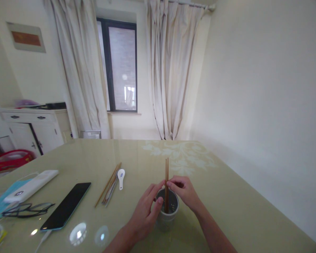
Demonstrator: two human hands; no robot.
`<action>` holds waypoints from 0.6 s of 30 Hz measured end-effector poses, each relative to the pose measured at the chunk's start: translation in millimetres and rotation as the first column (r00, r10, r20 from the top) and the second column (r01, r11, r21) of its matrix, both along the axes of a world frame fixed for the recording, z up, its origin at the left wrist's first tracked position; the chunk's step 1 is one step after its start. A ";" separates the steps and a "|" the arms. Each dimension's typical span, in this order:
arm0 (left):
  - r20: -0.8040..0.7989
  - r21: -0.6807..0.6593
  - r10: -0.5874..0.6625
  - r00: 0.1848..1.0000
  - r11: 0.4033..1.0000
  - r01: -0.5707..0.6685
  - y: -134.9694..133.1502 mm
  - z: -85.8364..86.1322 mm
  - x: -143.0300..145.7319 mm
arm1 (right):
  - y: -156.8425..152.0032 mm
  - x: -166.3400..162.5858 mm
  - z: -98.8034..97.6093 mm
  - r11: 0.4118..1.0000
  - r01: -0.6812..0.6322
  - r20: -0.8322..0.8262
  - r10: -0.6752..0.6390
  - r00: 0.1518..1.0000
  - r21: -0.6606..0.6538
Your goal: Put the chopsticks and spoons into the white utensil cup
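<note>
Worktop (226, 191) below, you seem to stand chopsticks (166, 202) in the cup (168, 220), right fingers (174, 187) pinching them, left fingers (156, 209) apart. Release likely needs steadiness.

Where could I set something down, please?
Bare table lies right of the right hand and beyond the spoon toward the window. Phone, glasses and white device crowd the left; the left hand and cup block the near middle.

The bare forearms (213, 228) converge forward, the bare left hand (144, 208) with thumb parted from extended fingers, the bare right hand (186, 189) pinching, fingers curled.
</note>
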State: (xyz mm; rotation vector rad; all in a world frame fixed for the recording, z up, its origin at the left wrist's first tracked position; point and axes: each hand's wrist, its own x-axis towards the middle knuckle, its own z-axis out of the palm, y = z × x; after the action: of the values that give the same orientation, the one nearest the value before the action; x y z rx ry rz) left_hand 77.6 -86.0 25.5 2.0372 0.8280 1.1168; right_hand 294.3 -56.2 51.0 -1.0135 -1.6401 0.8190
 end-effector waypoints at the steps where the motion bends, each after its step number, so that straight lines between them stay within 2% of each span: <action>1: -0.002 0.001 0.001 1.000 1.000 -0.001 0.0 -0.5 -0.1 | 0.0 -0.1 -0.2 1.000 -0.006 -0.004 0.006 1.000 -0.007; 12: -0.006 -0.023 0.051 0.999 0.998 -0.051 2.4 -14.3 -0.1 | 0.5 -3.4 -3.8 0.996 0.008 -0.037 -0.011 0.999 -0.088; 18: 0.009 -0.060 0.039 0.999 0.997 -0.038 1.1 -12.4 -0.1 | 0.2 -3.1 -5.4 0.993 0.012 -0.035 -0.016 0.999 -0.117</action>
State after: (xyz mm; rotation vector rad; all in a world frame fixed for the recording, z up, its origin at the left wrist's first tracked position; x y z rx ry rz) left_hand 77.5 -84.9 13.2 1.9721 0.8887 1.1099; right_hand 291.2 -56.0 45.6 -1.0847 -1.5681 0.9277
